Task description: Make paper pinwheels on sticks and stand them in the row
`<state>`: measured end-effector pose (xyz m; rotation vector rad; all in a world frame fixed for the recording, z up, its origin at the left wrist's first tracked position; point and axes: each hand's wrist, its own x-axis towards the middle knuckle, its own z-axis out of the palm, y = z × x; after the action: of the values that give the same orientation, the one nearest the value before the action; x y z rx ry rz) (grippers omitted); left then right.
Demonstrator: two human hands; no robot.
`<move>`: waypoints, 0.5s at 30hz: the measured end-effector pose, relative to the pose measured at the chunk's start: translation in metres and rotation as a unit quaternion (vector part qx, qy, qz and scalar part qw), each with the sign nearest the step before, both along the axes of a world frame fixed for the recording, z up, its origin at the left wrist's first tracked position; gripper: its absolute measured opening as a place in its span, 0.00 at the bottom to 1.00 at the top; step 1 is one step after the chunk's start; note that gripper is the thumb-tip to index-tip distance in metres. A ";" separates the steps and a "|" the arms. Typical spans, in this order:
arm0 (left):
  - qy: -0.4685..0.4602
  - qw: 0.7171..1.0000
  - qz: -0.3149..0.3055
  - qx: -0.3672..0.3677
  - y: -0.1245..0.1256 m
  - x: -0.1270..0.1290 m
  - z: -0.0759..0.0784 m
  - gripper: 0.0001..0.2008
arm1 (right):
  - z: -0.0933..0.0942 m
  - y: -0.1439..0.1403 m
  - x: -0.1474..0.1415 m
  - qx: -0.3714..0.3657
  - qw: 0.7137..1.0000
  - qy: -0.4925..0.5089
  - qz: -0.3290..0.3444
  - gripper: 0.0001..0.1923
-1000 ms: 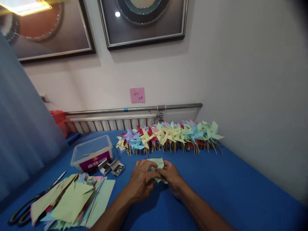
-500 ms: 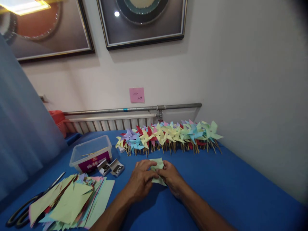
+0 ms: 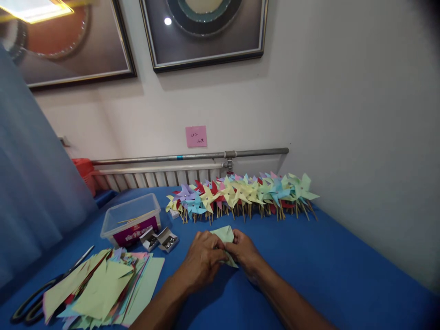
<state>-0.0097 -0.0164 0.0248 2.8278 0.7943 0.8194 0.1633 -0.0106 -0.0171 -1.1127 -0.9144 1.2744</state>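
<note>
A blue tabletop (image 3: pixel 309 275) meets a pale wall (image 3: pixel 343 114) with two framed pictures (image 3: pixel 206 46). At left lie one tub (image 3: pixel 134 234), two small open boxes (image 3: pixel 168 240), one pair of scissors (image 3: pixel 63 276) and a paper pile (image 3: pixel 103 286); uncountable pinwheels (image 3: pixel 240 192) line the back. The left hand (image 3: pixel 204 256) and right hand (image 3: pixel 245 252) pinch one green sheet (image 3: pixel 224 234) between them, near the pinwheels. The left fingers are closer together than half a second ago.
</note>
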 end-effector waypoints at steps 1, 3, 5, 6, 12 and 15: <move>0.006 1.000 -0.003 -0.003 0.000 0.000 0.000 0.11 | 0.000 0.000 0.000 0.006 1.000 -0.008 0.002 0.16; 0.018 1.000 -0.014 -0.009 0.001 0.000 0.000 0.10 | -0.001 0.001 0.000 0.021 0.999 -0.025 0.004 0.16; 0.023 1.000 -0.021 -0.003 0.002 0.001 -0.001 0.12 | -0.001 0.001 0.001 0.027 0.999 -0.034 0.006 0.16; 0.023 1.000 -0.019 0.005 0.002 0.001 -0.002 0.13 | -0.001 0.002 0.001 0.024 0.999 -0.034 0.006 0.16; -0.002 0.999 -0.009 0.041 0.002 0.005 -0.008 0.11 | -0.005 0.002 0.005 -0.003 1.000 -0.004 0.001 0.19; -0.005 0.999 -0.019 0.041 0.001 0.006 -0.009 0.08 | -0.007 0.004 0.004 -0.002 1.000 -0.007 0.004 0.19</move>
<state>-0.0034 -0.0150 0.0156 2.8977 0.7185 0.8811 0.1676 -0.0061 -0.0246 -1.1242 -0.9279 1.2757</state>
